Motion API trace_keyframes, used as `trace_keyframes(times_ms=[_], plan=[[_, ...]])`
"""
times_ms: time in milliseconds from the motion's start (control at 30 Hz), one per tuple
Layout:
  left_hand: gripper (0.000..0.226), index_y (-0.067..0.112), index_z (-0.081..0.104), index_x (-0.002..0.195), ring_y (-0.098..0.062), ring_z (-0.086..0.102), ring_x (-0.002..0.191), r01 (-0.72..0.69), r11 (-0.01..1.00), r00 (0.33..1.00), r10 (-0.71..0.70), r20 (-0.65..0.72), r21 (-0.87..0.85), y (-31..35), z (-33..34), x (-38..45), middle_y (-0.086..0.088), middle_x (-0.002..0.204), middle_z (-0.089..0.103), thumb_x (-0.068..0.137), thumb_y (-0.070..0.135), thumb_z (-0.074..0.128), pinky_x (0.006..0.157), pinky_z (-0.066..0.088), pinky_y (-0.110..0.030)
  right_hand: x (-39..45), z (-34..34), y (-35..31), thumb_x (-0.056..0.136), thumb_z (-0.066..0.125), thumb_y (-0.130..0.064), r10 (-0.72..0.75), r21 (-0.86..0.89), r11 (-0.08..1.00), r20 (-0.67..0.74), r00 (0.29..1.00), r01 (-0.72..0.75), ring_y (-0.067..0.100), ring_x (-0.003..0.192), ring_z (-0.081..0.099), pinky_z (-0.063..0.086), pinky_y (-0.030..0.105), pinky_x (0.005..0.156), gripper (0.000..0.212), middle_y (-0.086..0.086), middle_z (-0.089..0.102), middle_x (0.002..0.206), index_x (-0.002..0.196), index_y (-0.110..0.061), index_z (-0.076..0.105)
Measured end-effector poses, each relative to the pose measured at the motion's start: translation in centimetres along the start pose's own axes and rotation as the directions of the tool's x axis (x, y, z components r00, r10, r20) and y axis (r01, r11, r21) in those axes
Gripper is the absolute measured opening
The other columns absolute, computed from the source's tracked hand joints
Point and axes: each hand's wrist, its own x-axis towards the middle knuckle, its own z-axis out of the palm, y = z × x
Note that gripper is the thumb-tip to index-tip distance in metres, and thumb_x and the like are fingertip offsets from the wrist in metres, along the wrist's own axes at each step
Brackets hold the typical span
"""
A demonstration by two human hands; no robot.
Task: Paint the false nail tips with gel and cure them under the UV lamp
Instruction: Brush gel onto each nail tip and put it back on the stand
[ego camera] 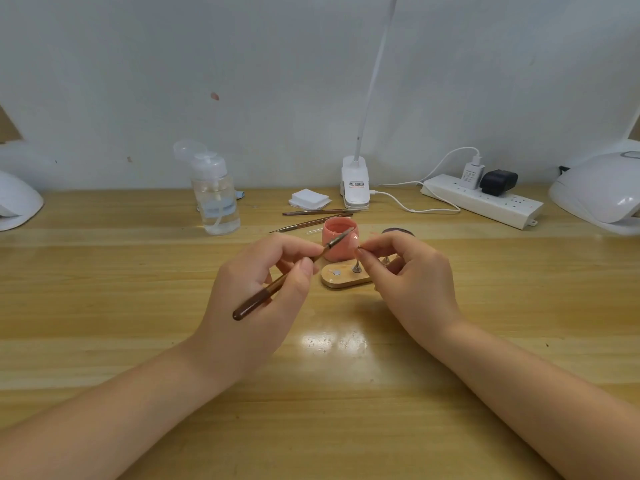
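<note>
At a wooden desk (138, 271), a person's left hand (263, 289) grips a brown-handled brush (277, 284) like a pen, its long axis running from lower left up to the right, the bristle end reaching toward the right hand. The right hand (412, 282) pinches something small at its fingertips, apparently a nail tip (360, 249) on a stand; the tip itself is too small to make out clearly. It sits just right of the brush end, in front of the open pink gel pot (339, 242), above a wooden holder (346, 277) carrying another metal stand. The brush end and the pinched tip are very close; whether they touch cannot be told. The next stroke looks to depend on that short gap, left to right. A white UV lamp (602, 192) waits at the far right, nearer the right hand, well apart from the work.
</note>
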Motion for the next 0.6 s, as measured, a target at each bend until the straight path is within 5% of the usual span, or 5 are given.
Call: trace_keyframes(times_ms=[267,367,600], plan=[[0.020,0.024,0.067,0.087,-0.010,0.064,0.078,-0.026,0.999,1.000,0.026,0.000,-0.033,-0.13,-0.22,-0.18,0.010,0.078,0.069,0.085,0.029,0.048,0.069,0.047,-0.026,0.18,-0.07,0.09,0.085,0.072,-0.021,0.044,0.052,0.998,0.007,0.999,-0.044,0.017,0.057,0.060,0.054,0.045,0.065,0.011,-0.018,0.068,0.075,0.082,-0.031,0.068],[0.021,0.025,0.067,0.094,-0.013,0.066,0.080,0.059,0.990,0.997,-0.066,-0.049,-0.128,-0.15,-0.04,-0.03,0.008,0.084,0.071,0.088,0.033,0.049,0.071,0.053,-0.033,0.24,0.01,0.14,0.085,0.073,-0.022,0.074,0.093,0.993,0.023,0.997,-0.076,0.021,0.060,0.063,0.055,0.048,0.065,0.011,-0.016,0.069,0.074,0.082,-0.031,0.069],[0.023,0.024,0.071,0.092,-0.014,0.069,0.081,0.109,0.973,0.994,-0.109,0.011,-0.201,-0.38,0.03,-0.02,0.004,0.080,0.073,0.084,0.036,0.052,0.072,0.053,-0.026,0.32,0.08,0.09,0.085,0.073,-0.019,0.078,0.145,0.986,0.048,0.996,-0.085,0.023,0.061,0.065,0.055,0.048,0.062,0.009,-0.014,0.071,0.073,0.083,-0.027,0.069]])
